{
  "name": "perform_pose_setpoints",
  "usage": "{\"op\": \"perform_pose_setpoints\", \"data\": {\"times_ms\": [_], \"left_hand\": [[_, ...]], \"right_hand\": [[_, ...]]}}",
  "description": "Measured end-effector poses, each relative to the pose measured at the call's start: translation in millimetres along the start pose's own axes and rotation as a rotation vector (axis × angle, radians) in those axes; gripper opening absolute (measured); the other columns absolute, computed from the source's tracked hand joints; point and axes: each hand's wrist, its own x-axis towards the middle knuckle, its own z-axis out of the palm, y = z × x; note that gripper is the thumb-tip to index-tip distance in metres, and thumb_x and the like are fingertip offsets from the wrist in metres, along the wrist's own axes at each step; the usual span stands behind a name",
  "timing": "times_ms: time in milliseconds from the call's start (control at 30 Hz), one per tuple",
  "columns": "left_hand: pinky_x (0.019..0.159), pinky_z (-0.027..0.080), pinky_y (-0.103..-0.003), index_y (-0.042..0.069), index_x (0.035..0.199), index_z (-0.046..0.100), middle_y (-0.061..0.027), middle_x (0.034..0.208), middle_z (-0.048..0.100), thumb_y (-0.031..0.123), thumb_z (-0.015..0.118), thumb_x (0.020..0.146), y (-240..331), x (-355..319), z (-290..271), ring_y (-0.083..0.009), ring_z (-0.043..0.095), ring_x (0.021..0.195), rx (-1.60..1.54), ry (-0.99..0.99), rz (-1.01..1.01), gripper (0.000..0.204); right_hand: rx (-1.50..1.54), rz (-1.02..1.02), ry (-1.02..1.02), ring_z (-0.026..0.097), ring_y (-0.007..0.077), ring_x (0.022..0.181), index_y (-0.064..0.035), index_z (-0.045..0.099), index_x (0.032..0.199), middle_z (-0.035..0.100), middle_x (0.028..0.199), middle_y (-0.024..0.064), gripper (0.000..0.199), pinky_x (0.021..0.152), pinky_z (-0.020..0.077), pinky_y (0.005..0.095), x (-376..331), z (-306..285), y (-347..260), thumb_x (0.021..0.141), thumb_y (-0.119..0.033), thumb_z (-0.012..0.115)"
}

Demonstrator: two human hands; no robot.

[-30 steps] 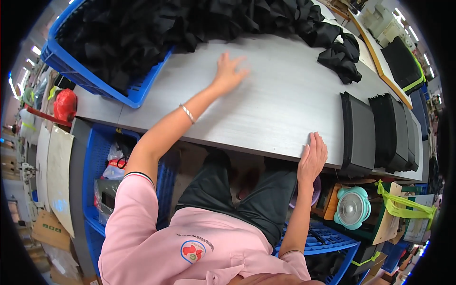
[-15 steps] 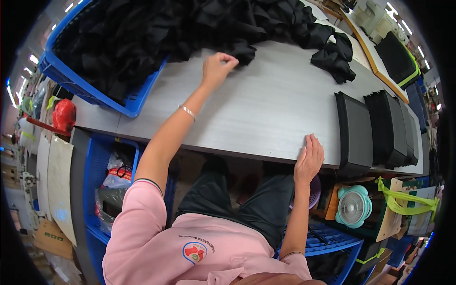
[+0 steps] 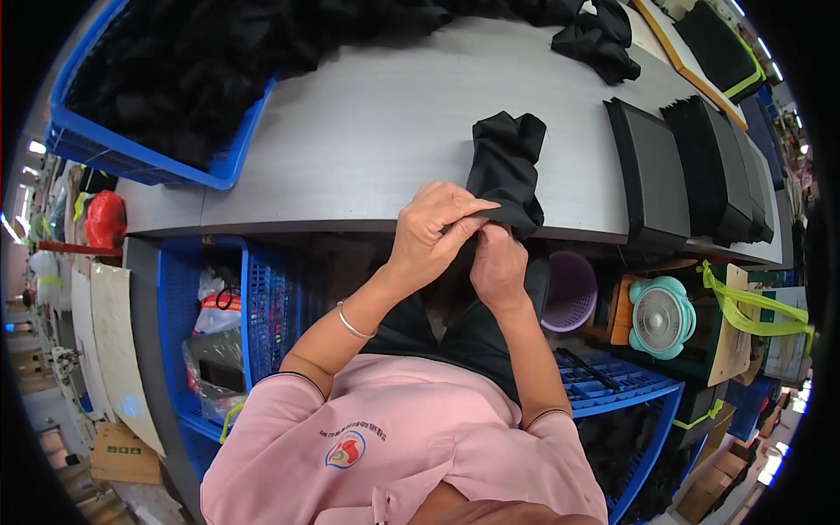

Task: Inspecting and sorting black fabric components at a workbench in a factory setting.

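Observation:
A crumpled black fabric piece lies on the near part of the table, its closest end pulled up to the front edge. My left hand pinches that end between thumb and fingers. Beside it, almost touching, my right hand is closed on the same end from below. The fingertips overlap, so the exact edge they grip is partly hidden. More black fabric is heaped in and beyond a blue plastic crate at the far left.
Stacks of flat black pieces stand at the table's right side. Another crumpled black cloth lies at the far right. Under the table edge are a purple basket, a turquoise fan and blue crates.
My left hand has come back from the fabric heap with a black piece, now on the near table. My right hand has left the table edge and joined it at the cloth.

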Motion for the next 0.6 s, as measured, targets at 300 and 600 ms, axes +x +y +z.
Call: {"op": "perform_pose_setpoints", "data": {"times_ms": [300, 600], "left_hand": [[0.071, 0.045, -0.028, 0.008, 0.104, 0.077, -0.0031, 0.080, 0.065, 0.005, 0.072, 0.084, 7, -30, -2, -0.0166, 0.057, 0.077, 0.058, -0.028, -0.041, 0.021], [0.073, 0.043, -0.031, 0.001, 0.086, 0.072, -0.0063, 0.080, 0.065, 0.008, 0.077, 0.082, 33, -92, 37, -0.0196, 0.060, 0.075, -0.306, -0.340, -0.057, 0.010]], "right_hand": [[-0.273, 0.183, -0.455, 0.066, 0.0307, 0.085, -0.0005, 0.063, 0.096, 0.066, 0.095, 0.0200, 0.019, 0.063, 0.0517, 0.0398, 6, -12, 7, 0.079, -0.009, 0.065], [0.074, 0.195, -0.260, 0.063, 0.0321, 0.088, -0.0065, 0.066, 0.093, 0.066, 0.097, 0.0159, 0.021, 0.072, 0.0504, 0.0423, -31, -10, 47, 0.076, -0.019, 0.068]]}}
